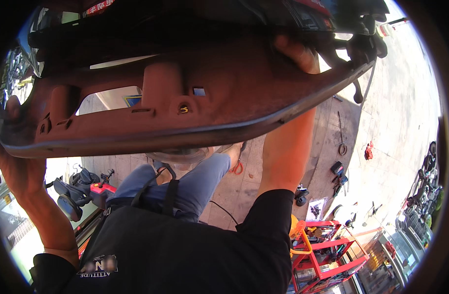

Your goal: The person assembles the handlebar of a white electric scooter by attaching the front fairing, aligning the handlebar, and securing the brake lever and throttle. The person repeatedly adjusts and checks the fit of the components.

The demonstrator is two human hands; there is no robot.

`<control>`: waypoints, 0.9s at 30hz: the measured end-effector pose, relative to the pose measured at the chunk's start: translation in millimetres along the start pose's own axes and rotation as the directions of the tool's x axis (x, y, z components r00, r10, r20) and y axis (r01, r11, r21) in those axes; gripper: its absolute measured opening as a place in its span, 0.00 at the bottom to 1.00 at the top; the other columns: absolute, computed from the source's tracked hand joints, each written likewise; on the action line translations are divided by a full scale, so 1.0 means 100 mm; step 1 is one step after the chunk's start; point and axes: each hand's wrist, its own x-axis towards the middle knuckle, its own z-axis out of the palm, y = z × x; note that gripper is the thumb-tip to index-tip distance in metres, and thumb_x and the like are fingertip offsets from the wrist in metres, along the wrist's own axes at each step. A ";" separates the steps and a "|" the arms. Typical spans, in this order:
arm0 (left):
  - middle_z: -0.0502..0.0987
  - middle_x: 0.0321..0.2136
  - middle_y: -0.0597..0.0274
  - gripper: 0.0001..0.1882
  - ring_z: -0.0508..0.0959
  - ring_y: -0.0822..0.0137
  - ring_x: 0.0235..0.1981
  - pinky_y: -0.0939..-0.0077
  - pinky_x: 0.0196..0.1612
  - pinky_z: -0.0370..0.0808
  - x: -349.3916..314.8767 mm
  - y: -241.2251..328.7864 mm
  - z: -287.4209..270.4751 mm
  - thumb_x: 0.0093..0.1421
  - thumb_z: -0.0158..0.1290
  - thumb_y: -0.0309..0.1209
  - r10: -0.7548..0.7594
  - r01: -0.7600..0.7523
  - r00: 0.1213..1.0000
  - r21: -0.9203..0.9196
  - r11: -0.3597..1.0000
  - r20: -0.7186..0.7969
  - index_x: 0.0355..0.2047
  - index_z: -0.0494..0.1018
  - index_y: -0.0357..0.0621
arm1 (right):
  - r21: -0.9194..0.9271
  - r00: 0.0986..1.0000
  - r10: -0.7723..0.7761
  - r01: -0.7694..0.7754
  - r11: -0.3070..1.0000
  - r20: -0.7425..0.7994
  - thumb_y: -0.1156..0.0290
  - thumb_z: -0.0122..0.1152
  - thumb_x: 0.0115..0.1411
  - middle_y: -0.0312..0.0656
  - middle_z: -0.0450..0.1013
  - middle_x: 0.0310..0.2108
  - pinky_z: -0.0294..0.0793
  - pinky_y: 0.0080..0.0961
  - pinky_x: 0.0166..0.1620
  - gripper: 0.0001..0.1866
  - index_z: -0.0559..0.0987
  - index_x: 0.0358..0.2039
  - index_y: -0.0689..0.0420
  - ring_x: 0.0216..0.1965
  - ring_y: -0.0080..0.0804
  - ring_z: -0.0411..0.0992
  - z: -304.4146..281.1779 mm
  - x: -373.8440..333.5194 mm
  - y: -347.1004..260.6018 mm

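Observation:
A large dark reddish-brown plastic panel [224,93], moulded with cut-outs, posts and a rounded rim, stretches across the upper view in front of my chest. It looks like a body panel of a scooter. My left hand [16,157] is wrapped round its left end, with the thumb over the edge. Toward the right end my right hand [300,54] grips the panel from below, its fingertips showing over the top; the palm is hidden. Above and behind the panel is a dark vehicle body [200,24], mostly in shadow. I cannot tell whether the panel is attached to it.
On the paving to the right lie a long thin tool [340,127], a small red object [368,151] and a black power tool [338,170]. A red tool rack [327,252] stands at lower right. Scooter parts [80,188] are at my left. Parked two-wheelers line the far right.

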 end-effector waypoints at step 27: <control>0.75 0.53 0.49 0.23 0.62 0.50 0.65 0.54 0.67 0.61 0.14 -0.23 0.18 0.63 0.58 0.39 -0.001 -0.010 0.991 -0.079 0.997 -0.130 0.50 0.70 0.34 | -0.060 0.999 -0.035 0.036 0.998 0.014 0.73 0.56 0.60 0.49 0.75 0.45 0.76 0.35 0.46 0.19 0.72 0.51 0.65 0.44 0.43 0.75 0.06 0.09 -0.06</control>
